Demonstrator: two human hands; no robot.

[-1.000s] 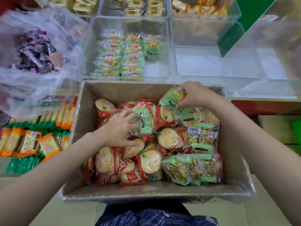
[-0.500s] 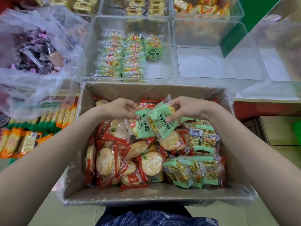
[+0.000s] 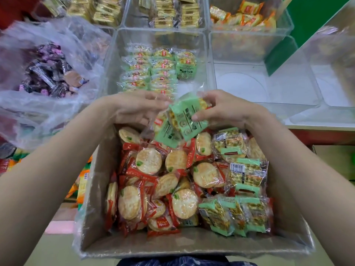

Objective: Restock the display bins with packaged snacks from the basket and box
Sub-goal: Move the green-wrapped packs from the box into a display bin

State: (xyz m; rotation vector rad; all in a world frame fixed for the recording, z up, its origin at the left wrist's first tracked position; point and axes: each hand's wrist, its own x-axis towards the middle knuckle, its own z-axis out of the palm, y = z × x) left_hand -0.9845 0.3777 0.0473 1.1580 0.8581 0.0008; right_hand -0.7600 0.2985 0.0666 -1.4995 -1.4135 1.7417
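We are in a shop, at a loose-snack display. Clear plastic bins (image 3: 208, 47) stand in rows at twelve o'clock, each sorted by kind: green-wrapped crackers (image 3: 157, 68) in the centre one, gold packets (image 3: 172, 14) and orange packets (image 3: 244, 16) behind it. At six o'clock a stock carton (image 3: 192, 244) holds red-wrapped rice crackers (image 3: 149, 179) in bulk. At ten o'clock a big clear bag (image 3: 38, 112) holds purple-wrapped sweets (image 3: 48, 72).
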